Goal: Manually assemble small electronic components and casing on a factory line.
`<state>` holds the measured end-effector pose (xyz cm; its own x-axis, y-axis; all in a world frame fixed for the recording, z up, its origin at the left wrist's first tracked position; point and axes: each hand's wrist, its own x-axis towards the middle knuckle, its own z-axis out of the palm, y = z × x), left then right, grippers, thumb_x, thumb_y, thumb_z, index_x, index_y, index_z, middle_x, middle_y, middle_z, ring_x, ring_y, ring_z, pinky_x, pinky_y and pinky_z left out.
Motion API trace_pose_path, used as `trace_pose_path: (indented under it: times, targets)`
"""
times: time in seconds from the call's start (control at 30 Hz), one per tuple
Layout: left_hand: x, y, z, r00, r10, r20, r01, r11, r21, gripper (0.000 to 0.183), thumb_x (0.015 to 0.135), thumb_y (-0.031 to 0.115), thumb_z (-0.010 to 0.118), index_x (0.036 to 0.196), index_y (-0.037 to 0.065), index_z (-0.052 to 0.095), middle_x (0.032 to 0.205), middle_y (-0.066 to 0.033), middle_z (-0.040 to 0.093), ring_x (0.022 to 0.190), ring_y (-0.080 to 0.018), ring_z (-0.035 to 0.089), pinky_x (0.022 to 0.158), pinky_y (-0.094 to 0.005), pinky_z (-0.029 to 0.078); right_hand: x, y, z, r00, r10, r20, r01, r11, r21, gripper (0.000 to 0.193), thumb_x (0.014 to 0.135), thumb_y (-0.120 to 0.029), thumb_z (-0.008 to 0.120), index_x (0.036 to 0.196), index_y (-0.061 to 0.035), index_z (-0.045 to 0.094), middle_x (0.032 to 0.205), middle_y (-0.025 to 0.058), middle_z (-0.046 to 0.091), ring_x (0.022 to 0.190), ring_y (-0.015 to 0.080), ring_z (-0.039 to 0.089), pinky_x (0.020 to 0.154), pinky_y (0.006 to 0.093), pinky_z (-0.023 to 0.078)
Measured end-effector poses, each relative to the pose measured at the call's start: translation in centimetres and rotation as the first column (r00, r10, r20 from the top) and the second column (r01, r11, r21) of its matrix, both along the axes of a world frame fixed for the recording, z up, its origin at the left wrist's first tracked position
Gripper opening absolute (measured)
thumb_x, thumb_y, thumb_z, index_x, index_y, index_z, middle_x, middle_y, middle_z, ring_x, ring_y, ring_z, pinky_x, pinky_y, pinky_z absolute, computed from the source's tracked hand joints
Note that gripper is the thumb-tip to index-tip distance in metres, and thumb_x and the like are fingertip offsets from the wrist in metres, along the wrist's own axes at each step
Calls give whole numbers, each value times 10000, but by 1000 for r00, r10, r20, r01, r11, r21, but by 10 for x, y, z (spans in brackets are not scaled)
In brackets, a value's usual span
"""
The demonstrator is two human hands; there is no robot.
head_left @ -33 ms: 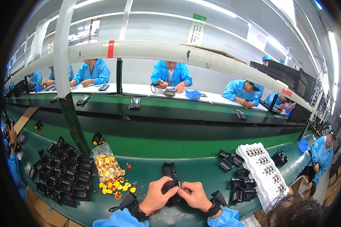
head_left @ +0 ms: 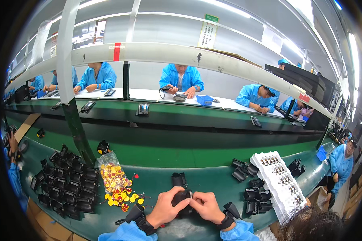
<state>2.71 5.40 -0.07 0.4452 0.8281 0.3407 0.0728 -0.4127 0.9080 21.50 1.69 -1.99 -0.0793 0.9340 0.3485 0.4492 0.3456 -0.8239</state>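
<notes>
Between both hands, low over the green bench (head_left: 213, 176), is a black plastic housing (head_left: 182, 198). My left hand (head_left: 167, 208) is closed round its left side, thumb reaching across the front. On the right side my right hand (head_left: 206, 206) grips it, thumb and fingertips pinched close to its edge; the fingers partly hide the part. Just beyond the hands stands a second black housing (head_left: 179, 180), touched by neither. Left of my left hand, small yellow and red round pieces with wires (head_left: 126, 197) spill from a clear plastic bag (head_left: 111, 170).
Many black housings (head_left: 70, 182) are massed on the bench at left. A white foam tray (head_left: 278, 180) of small metal parts lies at right, with more black housings (head_left: 258, 197) beside it. A dark post (head_left: 77, 128) rises at left. Co-workers in blue (head_left: 182, 80) sit across the line.
</notes>
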Motion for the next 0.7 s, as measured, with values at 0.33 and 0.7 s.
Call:
trace_pose_path:
  times: [0.33, 0.7]
  targets:
    - [-1, 16, -6, 979, 58, -197, 37, 894, 446, 809, 725, 357, 831, 1312, -26, 426, 1099, -227, 621, 947, -400, 657, 804, -425, 542, 3, 10, 2, 721, -69, -689, -262, 894, -363, 313, 958, -171, 629, 673, -49, 587, 592, -25, 522, 463, 36, 409, 414, 219, 284]
    - [-2, 16, -5, 973, 70, -219, 47, 872, 488, 770, 713, 381, 830, 1243, -57, 484, 1049, -211, 637, 930, -375, 661, 745, -410, 552, 0, 9, 4, 769, -98, -631, -279, 838, -470, 264, 982, -178, 576, 818, 12, 657, 686, 42, 609, 508, 90, 503, 451, 218, 365]
